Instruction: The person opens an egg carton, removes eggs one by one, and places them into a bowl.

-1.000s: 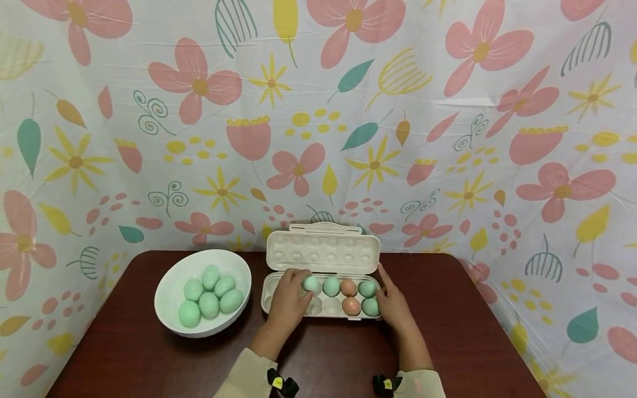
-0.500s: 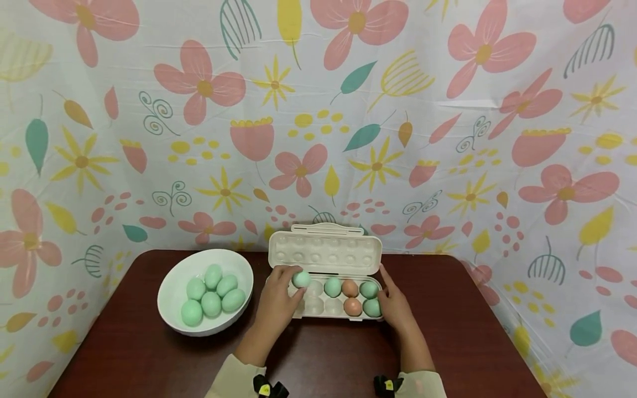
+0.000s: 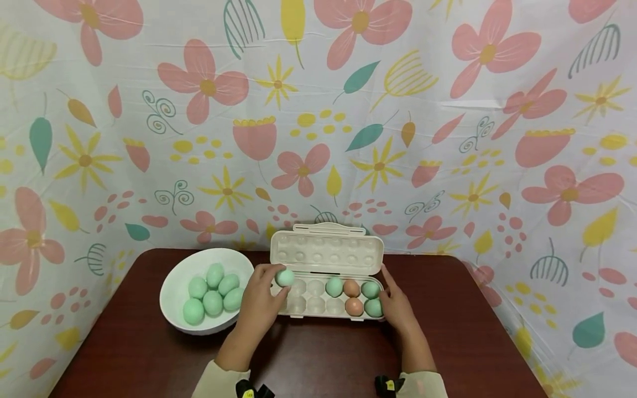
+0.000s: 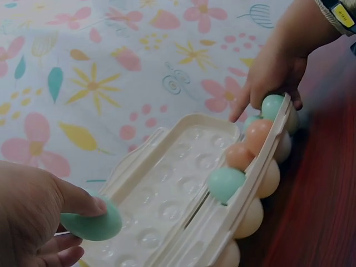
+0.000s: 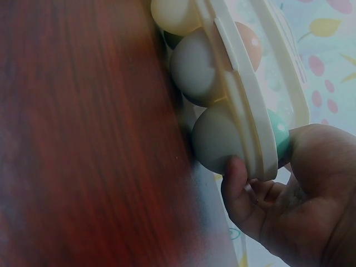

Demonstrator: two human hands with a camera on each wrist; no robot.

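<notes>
My left hand [image 3: 259, 301] pinches a pale green egg [image 3: 285, 277] between thumb and fingers, over the left end of an open egg carton [image 3: 327, 253]. In the left wrist view, this egg [image 4: 97, 221] is beside the carton's lid, clear of any cup. My right hand [image 3: 398, 310] grips the carton's right end, its thumb [image 5: 236, 172] against the side of an end cup. Green eggs [image 3: 334, 286] and brown eggs [image 3: 354, 306] sit in the right half of the carton. Cups on the left half show bare.
A white bowl [image 3: 171, 290] with several green eggs [image 3: 213, 303] stands left of the carton on the dark red-brown table [image 3: 328, 354]. A flower-patterned cloth [image 3: 298, 83] hangs behind the table's back edge.
My left hand has moved left with the green egg, from over the carton's middle-left cups to its left end. The right hand stays at the carton's right end.
</notes>
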